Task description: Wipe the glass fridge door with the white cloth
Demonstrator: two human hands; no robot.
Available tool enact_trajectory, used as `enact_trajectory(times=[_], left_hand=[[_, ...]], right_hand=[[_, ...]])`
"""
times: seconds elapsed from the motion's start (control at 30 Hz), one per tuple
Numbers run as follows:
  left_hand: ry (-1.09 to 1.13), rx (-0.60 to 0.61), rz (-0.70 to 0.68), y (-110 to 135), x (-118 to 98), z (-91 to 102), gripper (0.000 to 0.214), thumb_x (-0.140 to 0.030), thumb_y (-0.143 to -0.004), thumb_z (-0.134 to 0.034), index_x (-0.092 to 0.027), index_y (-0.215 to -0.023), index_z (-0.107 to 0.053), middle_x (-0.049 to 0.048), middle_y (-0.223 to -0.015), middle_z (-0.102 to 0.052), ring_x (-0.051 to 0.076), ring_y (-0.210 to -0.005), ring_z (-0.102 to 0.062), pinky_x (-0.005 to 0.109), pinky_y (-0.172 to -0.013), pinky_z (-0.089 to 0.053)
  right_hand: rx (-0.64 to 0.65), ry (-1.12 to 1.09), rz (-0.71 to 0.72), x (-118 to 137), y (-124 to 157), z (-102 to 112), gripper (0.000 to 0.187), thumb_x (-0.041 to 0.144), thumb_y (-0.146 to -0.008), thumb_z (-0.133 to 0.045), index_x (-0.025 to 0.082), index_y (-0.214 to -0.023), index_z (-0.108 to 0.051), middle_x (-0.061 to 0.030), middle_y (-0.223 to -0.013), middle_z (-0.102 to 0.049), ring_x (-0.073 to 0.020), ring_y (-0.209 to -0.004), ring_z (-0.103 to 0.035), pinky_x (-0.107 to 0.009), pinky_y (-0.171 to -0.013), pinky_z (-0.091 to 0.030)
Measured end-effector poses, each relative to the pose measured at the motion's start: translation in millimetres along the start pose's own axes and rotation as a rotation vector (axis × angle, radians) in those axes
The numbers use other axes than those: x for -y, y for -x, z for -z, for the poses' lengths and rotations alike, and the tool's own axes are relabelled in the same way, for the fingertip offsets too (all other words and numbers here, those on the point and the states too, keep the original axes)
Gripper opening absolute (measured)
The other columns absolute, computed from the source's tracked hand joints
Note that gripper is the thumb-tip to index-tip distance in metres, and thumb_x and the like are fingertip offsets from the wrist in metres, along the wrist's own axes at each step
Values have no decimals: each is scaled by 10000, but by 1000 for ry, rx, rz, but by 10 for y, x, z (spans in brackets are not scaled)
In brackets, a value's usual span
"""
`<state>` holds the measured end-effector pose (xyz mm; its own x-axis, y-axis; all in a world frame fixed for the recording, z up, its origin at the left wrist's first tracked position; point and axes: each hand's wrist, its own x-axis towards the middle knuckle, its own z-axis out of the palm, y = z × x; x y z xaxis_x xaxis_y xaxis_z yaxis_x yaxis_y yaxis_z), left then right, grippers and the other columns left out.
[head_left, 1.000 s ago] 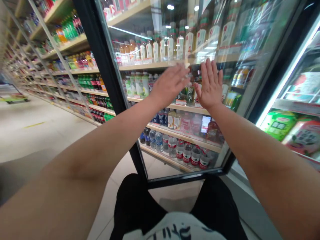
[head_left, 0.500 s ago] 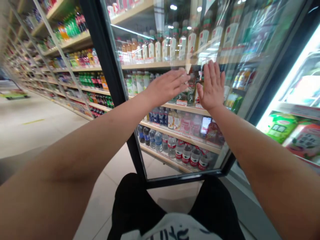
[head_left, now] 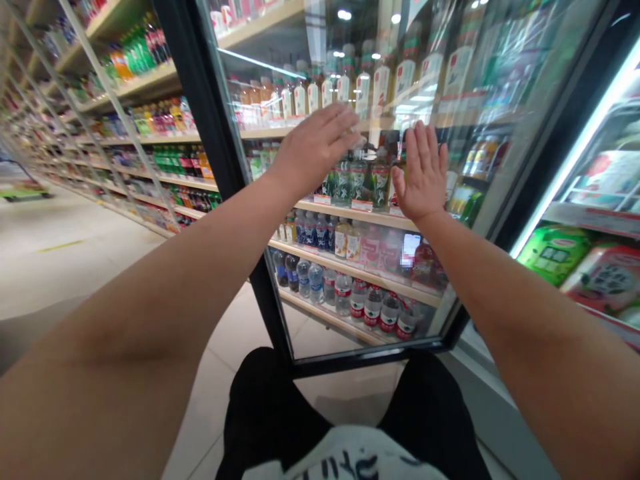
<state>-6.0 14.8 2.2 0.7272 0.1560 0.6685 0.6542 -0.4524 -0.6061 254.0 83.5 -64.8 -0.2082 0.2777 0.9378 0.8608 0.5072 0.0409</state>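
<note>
A glass door with a black frame (head_left: pixel 367 360) stands swung out in front of me, with shelves of drinks showing through it. My left hand (head_left: pixel 317 143) is at the glass, palm down and fingers stretched out; whether anything thin lies under the palm is hidden. To its right, my right hand (head_left: pixel 425 173) lies with fingers straight up and flat against the pane, thumb apart, holding nothing. Behind the glass near both hands are dark green-labelled bottles (head_left: pixel 357 183). Faint reflections of fingers and ceiling lights show on the pane.
Long drink shelves (head_left: pixel 155 139) run away on the left beside a pale tiled floor (head_left: pixel 65 273). On the right, a lit cooler holds green packages (head_left: pixel 555 250) and pink ones (head_left: pixel 603 277). Water bottles (head_left: pixel 373 307) stand low behind the door. My knees (head_left: pixel 267 407) flank its bottom edge.
My left hand has slid up and to the left across the glass, uncovering more green-labelled bottles. The right hand has stayed almost in place. The door looks unmoved.
</note>
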Motion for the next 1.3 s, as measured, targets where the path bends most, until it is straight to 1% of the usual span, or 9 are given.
enact_trajectory(times=[0.07, 0.23, 0.43, 0.6, 0.73, 0.8, 0.97, 1.17, 1.3], left_hand=[[14, -9, 24, 0, -20, -24, 446, -350, -1189, -235, -171, -1404, -582, 93, -1600, -487, 254, -1565, -303, 557, -1308, -285], [110, 174, -190, 104, -174, -79, 484, -268, -1189, -181, -183, -1358, -627, 40, -1505, -596, 212, -1518, -409, 450, -1274, -397], [23, -1, 43, 89, -2, -11, 426, -319, -1188, -235, -184, -1435, -555, 84, -1650, -414, 258, -1602, -192, 594, -1315, -226], [81, 203, -280, 272, -184, -44, 418, -253, -1185, -250, -227, -1332, -640, 2, -1496, -604, 164, -1515, -410, 399, -1268, -405], [15, 23, -72, 240, 53, 30, 388, -293, -1186, -278, -220, -1427, -574, 41, -1611, -479, 205, -1580, -266, 529, -1305, -310], [8, -21, 24, 235, 102, 39, 410, -284, -1184, -251, -214, -1468, -539, 53, -1656, -410, 224, -1609, -151, 604, -1319, -219], [82, 209, -225, 319, -72, 47, 373, -254, -1177, -326, -246, -1366, -647, -16, -1547, -559, 154, -1544, -354, 410, -1285, -385], [24, 1, 57, 214, 128, 129, 466, -299, -1177, -184, -240, -1461, -548, -4, -1661, -401, 197, -1616, -97, 580, -1349, -152], [101, 217, -117, 307, -77, 52, 456, -217, -1147, -242, -232, -1419, -607, 13, -1576, -525, 185, -1581, -268, 507, -1312, -309]], right_hand=[[-7, -2, 7, -4, -4, 3, 814, 672, -1030, -55, 231, -1696, -211, 33, -1743, -186, -236, -1646, -65, -507, -1356, -48], [0, 7, 3, 1, 4, 11, 789, 633, -1042, -82, 209, -1690, -232, 24, -1745, -172, -221, -1646, -73, -494, -1361, -46], [-37, 23, -12, 2, 5, -20, 804, 656, -1019, -38, 254, -1687, -236, 80, -1741, -140, -188, -1646, -54, -414, -1363, -14], [-7, 0, -16, 6, 4, -20, 832, 653, -1022, -34, 197, -1685, -244, 51, -1742, -149, -199, -1646, -56, -445, -1364, -8], [-29, -27, -45, -22, -4, -59, 753, 655, -998, -50, 374, -1682, -190, 168, -1721, -127, -151, -1644, -31, -374, -1358, 21], [-28, -29, -39, -32, -6, -70, 769, 673, -991, -57, 365, -1681, -201, 168, -1722, -133, -163, -1645, -31, -388, -1361, 13], [-10, -5, -2, -5, 12, -18, 835, 640, -1024, -31, 177, -1682, -259, 33, -1744, -164, -199, -1647, -56, -472, -1363, -31], [21, -42, -62, 13, 8, -14, 770, 651, -993, -46, 352, -1698, -127, 152, -1716, -196, -133, -1641, 45, -387, -1357, 70], [34, -61, -69, 1, -3, -44, 764, 642, -983, -72, 363, -1695, -99, 156, -1711, -195, -95, -1631, 91, -374, -1347, 99]])
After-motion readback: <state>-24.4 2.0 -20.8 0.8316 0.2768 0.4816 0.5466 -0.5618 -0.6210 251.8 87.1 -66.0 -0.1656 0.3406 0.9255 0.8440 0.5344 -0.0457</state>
